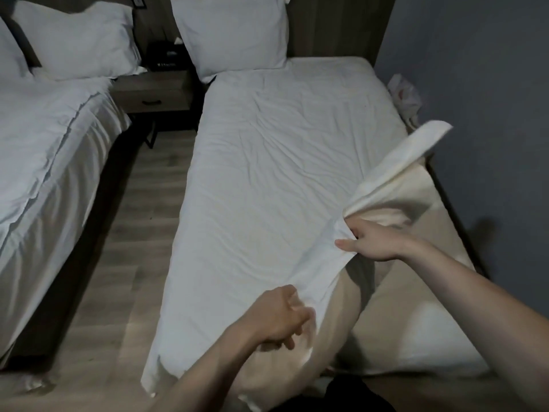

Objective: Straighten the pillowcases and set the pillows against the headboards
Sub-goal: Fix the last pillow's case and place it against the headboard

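Head view, looking down the length of the near bed [267,162]: a white sheet [261,203] covers most of the mattress and is peeled back at the corner toward four o'clock, baring the beige mattress [416,307] beneath. The right hand [371,240], at about four o'clock, has its fingers curled into a bunch of that sheet's edge, with the thumb stretched out toward nine o'clock; the lifted cloth rises from the grip in a folded flap [416,162] that points to two o'clock. The left hand [279,316], at about six o'clock, is closed on the sheet's lower edge, its fingers blurred, so exactly how they pinch the cloth cannot be told.

One pillow [234,37], inside a white pillowcase, stands upright against the wooden headboard [338,25] at twelve o'clock on this bed. On the far bed [44,138], toward ten o'clock, a second pillow [77,40] in its white case leans at a tilt against that bed's headboard, and the edge of a third pillow [7,52] shows at the frame's left border.

Between the beds, at eleven o'clock, stands a nightstand [154,90] with one shut drawer, and a dark boxy object [169,56] sits on top. By the wall at two o'clock, beside the mattress, lies a crumpled white bag [404,90]; its contents cannot be seen.
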